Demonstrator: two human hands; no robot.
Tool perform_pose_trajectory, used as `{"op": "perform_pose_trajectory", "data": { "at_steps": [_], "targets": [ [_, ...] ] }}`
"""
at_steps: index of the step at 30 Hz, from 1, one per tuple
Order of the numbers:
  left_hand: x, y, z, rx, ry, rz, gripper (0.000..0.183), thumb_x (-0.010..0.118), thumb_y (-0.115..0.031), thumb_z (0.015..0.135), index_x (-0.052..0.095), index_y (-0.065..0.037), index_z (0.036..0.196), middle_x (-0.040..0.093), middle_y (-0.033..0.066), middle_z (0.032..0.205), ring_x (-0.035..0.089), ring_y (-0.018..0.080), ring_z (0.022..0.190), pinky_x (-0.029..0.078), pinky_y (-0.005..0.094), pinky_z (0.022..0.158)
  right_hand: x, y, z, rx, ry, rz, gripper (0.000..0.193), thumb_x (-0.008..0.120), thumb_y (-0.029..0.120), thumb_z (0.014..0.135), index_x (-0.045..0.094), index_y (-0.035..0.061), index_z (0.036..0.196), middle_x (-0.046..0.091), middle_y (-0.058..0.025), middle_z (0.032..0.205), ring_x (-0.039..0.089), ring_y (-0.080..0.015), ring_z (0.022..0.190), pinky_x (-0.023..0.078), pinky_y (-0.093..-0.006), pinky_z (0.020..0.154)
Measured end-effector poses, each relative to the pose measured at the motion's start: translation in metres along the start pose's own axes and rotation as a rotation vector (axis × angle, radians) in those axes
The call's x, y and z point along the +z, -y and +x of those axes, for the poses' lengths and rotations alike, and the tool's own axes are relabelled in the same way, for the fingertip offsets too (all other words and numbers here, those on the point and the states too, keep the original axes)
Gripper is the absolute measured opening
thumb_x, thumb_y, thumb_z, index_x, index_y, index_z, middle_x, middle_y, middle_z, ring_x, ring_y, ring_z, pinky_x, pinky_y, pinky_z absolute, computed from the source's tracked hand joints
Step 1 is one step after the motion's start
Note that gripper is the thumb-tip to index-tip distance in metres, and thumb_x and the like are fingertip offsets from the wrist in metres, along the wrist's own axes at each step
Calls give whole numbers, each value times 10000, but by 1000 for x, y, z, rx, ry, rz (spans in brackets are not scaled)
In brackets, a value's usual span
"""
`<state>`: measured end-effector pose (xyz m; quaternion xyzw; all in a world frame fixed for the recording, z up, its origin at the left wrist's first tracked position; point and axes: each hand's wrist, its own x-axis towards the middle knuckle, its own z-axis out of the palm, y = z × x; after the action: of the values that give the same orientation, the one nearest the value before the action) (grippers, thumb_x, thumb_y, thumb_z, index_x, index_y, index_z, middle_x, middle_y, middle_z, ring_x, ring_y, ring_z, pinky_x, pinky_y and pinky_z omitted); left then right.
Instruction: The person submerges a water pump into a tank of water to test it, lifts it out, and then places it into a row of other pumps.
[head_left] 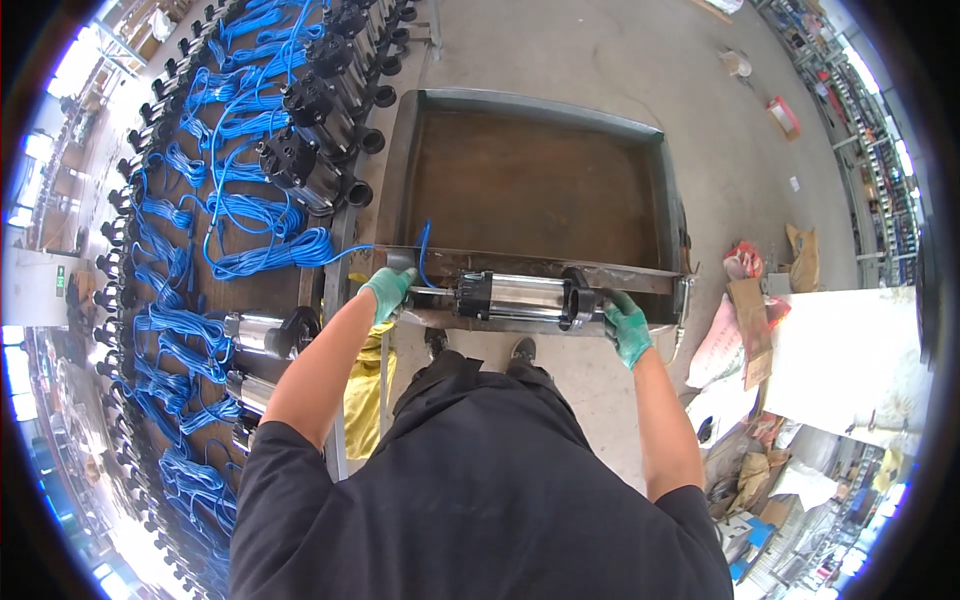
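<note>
While both gloved hands grip it, a pump [520,297] with a steel body and black ends lies level across the near rim of a rusty metal tray [530,180]. The left hand [388,292] closes around the cable end of the pump, at the tray's near left corner, fingers wrapped shut on it. The right hand [626,325] clasps the black outlet end, near the tray's near right corner, fingers curled about it as well. A blue cable [425,245] rises from the pump's left end, crosses the tray's rim and joins a coil [270,255] lying left of the tray.

Left of the tray runs a long worktop [240,290] loaded with rows of like pumps [310,110], each with its own bundle of blue cable. Two more steel pumps [262,335] lie on it just left of the tray's near corner. Beyond the tray is bare concrete floor [620,60]; to its right stand sacks and cardboard [745,300].

I judge this to be a carrying step: the pump is borne in both hands at the tray's edge, either coming to or leaving the tray, and I cannot tell which. Whatever move follows calls for a level two-handed hold, since the pump looks heavy, and for minding the cable, which could snag on the tray's rim.
</note>
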<state>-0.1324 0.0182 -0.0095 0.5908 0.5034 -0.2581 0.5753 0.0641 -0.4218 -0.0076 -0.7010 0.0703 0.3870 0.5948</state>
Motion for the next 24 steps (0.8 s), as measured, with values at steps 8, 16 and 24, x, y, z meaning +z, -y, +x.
{"op": "perform_pose_trajectory", "data": {
  "at_steps": [8, 16, 24],
  "targets": [
    [-19, 24, -39, 1155, -207, 1056, 441, 691, -302, 956, 614, -24, 1291, 646, 159, 1254, 649, 237, 1099, 521, 382, 924, -16, 12, 13, 196, 18, -23, 371, 666, 109, 959, 590, 58, 1318, 645, -5, 934, 628, -141, 796, 525, -305, 685],
    [-5, -7, -2, 46, 129, -60, 372, 558, -398, 1047, 686, -49, 1066, 600, 46, 676, 537, 155, 539, 447, 308, 514, 1, 14, 15, 97, 32, 282, 18, 614, 89, 960, 598, 86, 953, 650, -27, 866, 619, -173, 724, 480, -337, 614],
    [-12, 43, -20, 1089, -52, 250, 353, 646, -197, 981, 626, -24, 1287, 677, 66, 1022, 674, 223, 900, 540, 332, 828, -1, 27, 6, 85, 131, 156, 279, 536, 33, 924, 613, 76, 1188, 666, -51, 1056, 631, -184, 825, 506, -343, 680]
  ]
}}
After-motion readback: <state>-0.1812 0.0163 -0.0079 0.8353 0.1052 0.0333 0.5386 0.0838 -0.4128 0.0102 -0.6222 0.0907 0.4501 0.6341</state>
